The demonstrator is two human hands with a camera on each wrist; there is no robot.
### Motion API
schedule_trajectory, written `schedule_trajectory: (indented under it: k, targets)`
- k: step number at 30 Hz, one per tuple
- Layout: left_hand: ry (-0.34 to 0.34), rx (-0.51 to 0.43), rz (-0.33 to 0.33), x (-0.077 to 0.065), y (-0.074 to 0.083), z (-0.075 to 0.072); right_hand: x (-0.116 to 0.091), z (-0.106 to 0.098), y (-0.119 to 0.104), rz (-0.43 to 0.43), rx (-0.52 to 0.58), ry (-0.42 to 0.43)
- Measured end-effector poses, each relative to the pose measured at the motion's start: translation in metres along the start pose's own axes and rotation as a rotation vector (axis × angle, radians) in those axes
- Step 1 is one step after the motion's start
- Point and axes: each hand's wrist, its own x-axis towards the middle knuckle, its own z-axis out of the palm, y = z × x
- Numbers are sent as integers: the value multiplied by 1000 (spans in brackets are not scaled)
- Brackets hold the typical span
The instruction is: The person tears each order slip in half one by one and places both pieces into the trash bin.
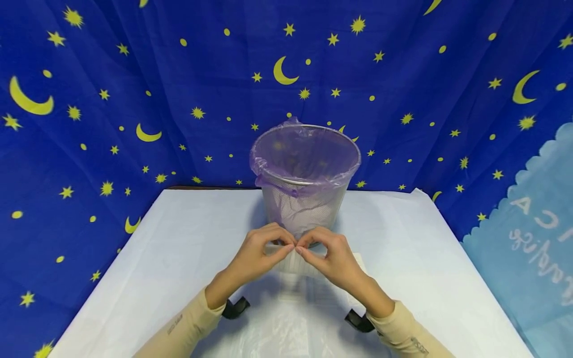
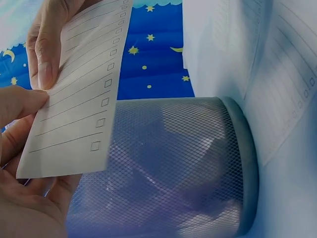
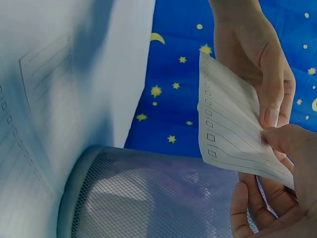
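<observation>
Pinching lined paper [image 2: 81, 106], left hand [image 1: 256, 252] beside right hand [image 1: 336, 256], both closed.

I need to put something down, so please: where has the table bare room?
Bare table shows between the bin and the left edge, and between the bin and the right edge. The middle is crowded: left hand and right hand holding a paper slip, ruled paper below.

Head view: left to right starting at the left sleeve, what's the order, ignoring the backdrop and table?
Left sleeve → left hand → right hand → right sleeve → light blue cloth with lettering.
</observation>
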Motion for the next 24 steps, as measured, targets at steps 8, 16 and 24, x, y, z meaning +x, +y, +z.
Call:
schedule_trajectory:
  k: [8,16,24]
  targets:
    - [7,-3,67,27,13,-13,23,-24,-13,-49,-47,-5]
    - [30,4,140,56,27,-28,50,-47,-29,-131,-78,12]
    - [31,13,144,73,31,-32,62,-62,-35,-129,-86,39]
